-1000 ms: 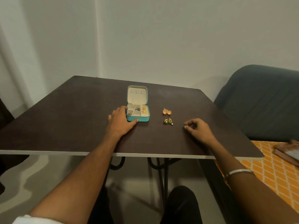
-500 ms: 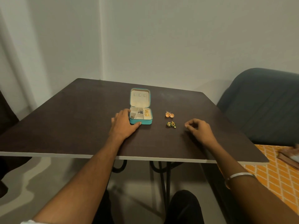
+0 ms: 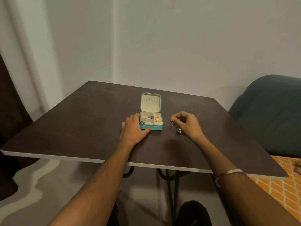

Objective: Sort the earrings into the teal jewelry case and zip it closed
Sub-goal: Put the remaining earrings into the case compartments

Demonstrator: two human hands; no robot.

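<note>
**Two hands, one open case on the dark desk**

On the far left there is a dark shape by the wall; what it is cannot be told. The wall is plain and pale grey. The floor below is grey with a wavy light stripe.

The desk (image 3: 73, 124) is dark brown with a thin white edge. It has black curly metal legs under it.

There are two hands. The left hand (image 3: 134, 128) lies flat on the desk with its fingers loose and apart. It rests against the left side of the case, and its thumb touches the front of the case.

There is one teal case (image 3: 151, 127), near the middle of the desk. Its lid stands up, open. Inside it is cream, with little boxes. One box holds small grey bits. The boxes on the right hold gold earrings (image 3: 156, 117); how many is too small to count. No writing can be read on the case.

The right hand (image 3: 187, 123) is to the right of the case, apart from it. Its fingers are curled together and pinch one small pin-like earring (image 3: 172, 123). One more small gold-green earring (image 3: 179, 131) lies on the desk just under that hand.

One silver bangle (image 3: 231, 173) is on the right arm. On the far right is a dark blue-grey chair (image 3: 268, 115), and below it an orange cloth with white lines.
</note>
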